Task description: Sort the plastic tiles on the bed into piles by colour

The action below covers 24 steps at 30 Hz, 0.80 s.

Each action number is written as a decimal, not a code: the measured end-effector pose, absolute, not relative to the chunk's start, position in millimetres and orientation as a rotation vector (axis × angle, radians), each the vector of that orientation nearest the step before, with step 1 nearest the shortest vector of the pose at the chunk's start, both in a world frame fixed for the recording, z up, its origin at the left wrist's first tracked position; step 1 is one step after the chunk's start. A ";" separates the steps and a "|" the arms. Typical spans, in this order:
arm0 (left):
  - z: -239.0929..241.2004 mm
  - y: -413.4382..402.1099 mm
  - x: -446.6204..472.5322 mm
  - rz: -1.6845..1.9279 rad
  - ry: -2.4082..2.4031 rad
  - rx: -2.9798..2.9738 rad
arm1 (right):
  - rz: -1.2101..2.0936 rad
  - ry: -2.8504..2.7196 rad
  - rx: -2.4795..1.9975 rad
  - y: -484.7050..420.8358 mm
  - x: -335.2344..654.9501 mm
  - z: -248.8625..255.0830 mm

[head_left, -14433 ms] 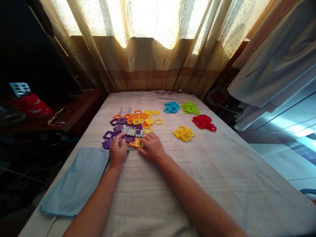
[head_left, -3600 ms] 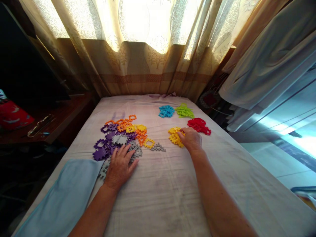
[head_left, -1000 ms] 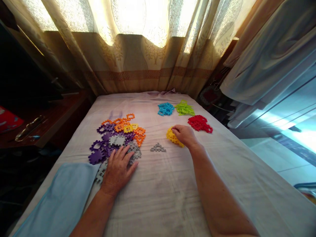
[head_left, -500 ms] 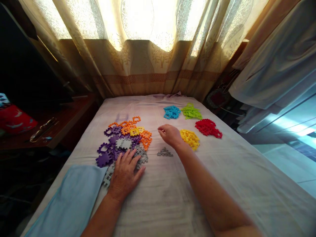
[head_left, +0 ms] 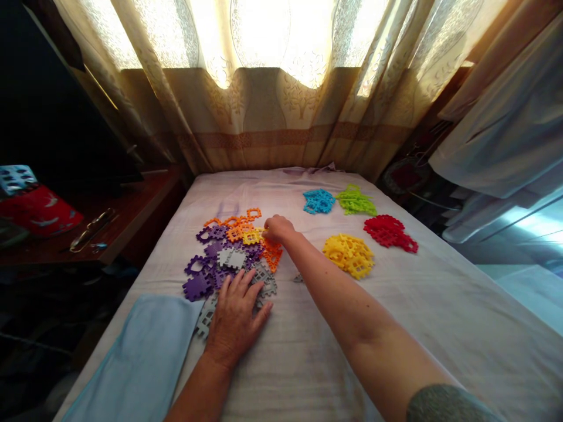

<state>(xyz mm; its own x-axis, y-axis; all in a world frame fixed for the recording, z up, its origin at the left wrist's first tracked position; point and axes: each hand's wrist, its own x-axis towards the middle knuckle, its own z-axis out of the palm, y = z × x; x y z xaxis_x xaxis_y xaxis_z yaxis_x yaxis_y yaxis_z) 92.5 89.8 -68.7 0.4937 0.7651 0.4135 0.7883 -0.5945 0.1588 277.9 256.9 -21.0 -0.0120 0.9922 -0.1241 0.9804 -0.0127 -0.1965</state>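
Left hand [head_left: 237, 319]: lay palm down at the near edge of the mixed heap [head_left: 213, 249], its fingertips over grey pieces [head_left: 265, 278].
Left grip: fingers relaxed and spread apart; what, if anything, lay beneath the palm could not be told.
Right hand [head_left: 279, 228]: reached across to the heap's right side, its fingertips at yellow pieces [head_left: 252, 237], with orange pieces [head_left: 272, 256] just beside the wrist.
Right grip: fingers bent inward, tips partly hidden; whether they pinched a piece could not be told.
Heap layout: purple pieces [head_left: 196, 286] filled the left, more orange ran along the back, and 1 light grey panel [head_left: 231, 258] lay on top.
Lone grey piece [head_left: 298, 278]: showed beside the right forearm [head_left: 334, 293], which partly hid it.
Other piles: 4 lay to the right; the yellow pile [head_left: 349, 255] was nearest, the red pile [head_left: 389, 232] beyond it, the blue pile [head_left: 319, 201] and green pile [head_left: 355, 201] farther back, side by side.
Blue cloth [head_left: 132, 357]: lay left of the left hand on the pale sheet [head_left: 316, 375].
Backdrop: a patterned curtain [head_left: 264, 135].
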 end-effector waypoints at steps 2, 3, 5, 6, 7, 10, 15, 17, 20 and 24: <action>-68.5 89.6 92.4 -0.704 -1.393 -2.678 | 0.357 -2.137 -2.186 255.7 277.5 -21.9; -68.5 89.6 92.3 -0.708 -1.394 -2.681 | 0.359 -2.120 -2.188 254.8 277.9 -21.9; -68.5 89.7 92.1 -0.707 -1.394 -2.682 | 0.351 -2.083 -2.186 252.5 280.3 -20.3; -68.6 89.9 91.9 -0.702 -1.392 -2.680 | 0.339 -2.049 -2.175 250.9 282.7 -18.7; -68.6 90.1 91.8 -0.696 -1.388 -2.676 | 0.323 -1.999 -2.155 248.6 286.3 -16.6; -69.0 91.2 91.1 -0.679 -1.360 -2.665 | 0.286 -1.787 -2.049 235.4 307.5 -10.0; -70.7 94.1 90.1 -0.689 -1.306 -2.647 | 0.372 -1.522 -1.847 182.8 379.4 -8.0; -71.5 95.3 89.9 -0.695 -1.290 -2.641 | 0.453 -1.385 -1.805 156.4 411.4 -10.7; -72.2 96.5 89.8 -0.685 -1.283 -2.632 | 0.570 -1.139 -1.801 124.9 446.9 -17.2; -71.7 96.1 90.1 -0.683 -1.295 -2.611 | 0.636 -1.013 -1.854 110.8 466.3 -27.4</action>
<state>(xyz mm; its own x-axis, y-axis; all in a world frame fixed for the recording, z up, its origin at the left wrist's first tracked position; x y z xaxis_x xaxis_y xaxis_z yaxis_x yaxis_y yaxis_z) 90.1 96.1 -71.7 0.5242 0.7170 0.4595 0.7843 -0.6167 0.0678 466.3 110.8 -27.4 0.5314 0.8469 -0.0167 0.3827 -0.2576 -0.8872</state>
